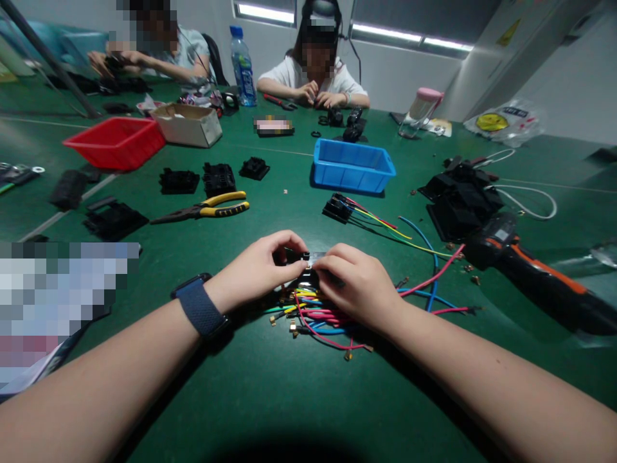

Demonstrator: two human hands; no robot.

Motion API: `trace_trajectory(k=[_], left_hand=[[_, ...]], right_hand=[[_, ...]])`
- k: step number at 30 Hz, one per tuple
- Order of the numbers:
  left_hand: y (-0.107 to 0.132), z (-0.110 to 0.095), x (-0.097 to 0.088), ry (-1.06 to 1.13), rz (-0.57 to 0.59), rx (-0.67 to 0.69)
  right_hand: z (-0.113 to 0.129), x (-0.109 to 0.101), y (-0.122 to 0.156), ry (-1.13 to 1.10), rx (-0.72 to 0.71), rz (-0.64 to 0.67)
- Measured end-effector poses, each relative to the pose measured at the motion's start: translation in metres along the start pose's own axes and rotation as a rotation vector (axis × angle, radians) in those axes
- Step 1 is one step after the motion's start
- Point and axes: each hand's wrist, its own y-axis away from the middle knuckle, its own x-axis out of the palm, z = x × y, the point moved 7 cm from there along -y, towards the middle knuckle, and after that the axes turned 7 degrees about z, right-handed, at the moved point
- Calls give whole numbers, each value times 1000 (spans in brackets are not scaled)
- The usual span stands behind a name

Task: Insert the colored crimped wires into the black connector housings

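Observation:
In the middle of the green table, my left hand (272, 260) is closed with thumb and fingers around a small black plastic part (308, 258). My right hand (354, 276) pinches at the same part from the other side, its fingertips touching the left ones. A small pale or metal bit shows between the fingertips, too small to name. Just below the hands lies a loose bundle of coloured wires (318, 315) with metal terminals on their ends. Further up, a black module (338, 207) with several wires rests on the table. My fingers partly hide the held part.
A blue bin (354, 167), a red bin (118, 143) and a white box (187, 124) stand across the table. Yellow-handled pliers (207, 209) lie left; an orange-black power screwdriver (535, 270) lies right, near black housings (463, 196). Two people sit opposite, one behind a bottle (242, 67).

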Motion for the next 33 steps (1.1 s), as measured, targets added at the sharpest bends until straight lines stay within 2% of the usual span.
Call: trace_trajectory(k=[11, 23, 33], left_hand=[[-3, 1, 2, -1, -16, 9], [3, -4, 2, -137, -5, 108], [4, -2, 2, -172, -2, 90]], right_hand=[[2, 2, -1, 119, 1, 6], [-2, 3, -2, 27, 49, 50], [-2, 1, -1, -36, 51, 59]])
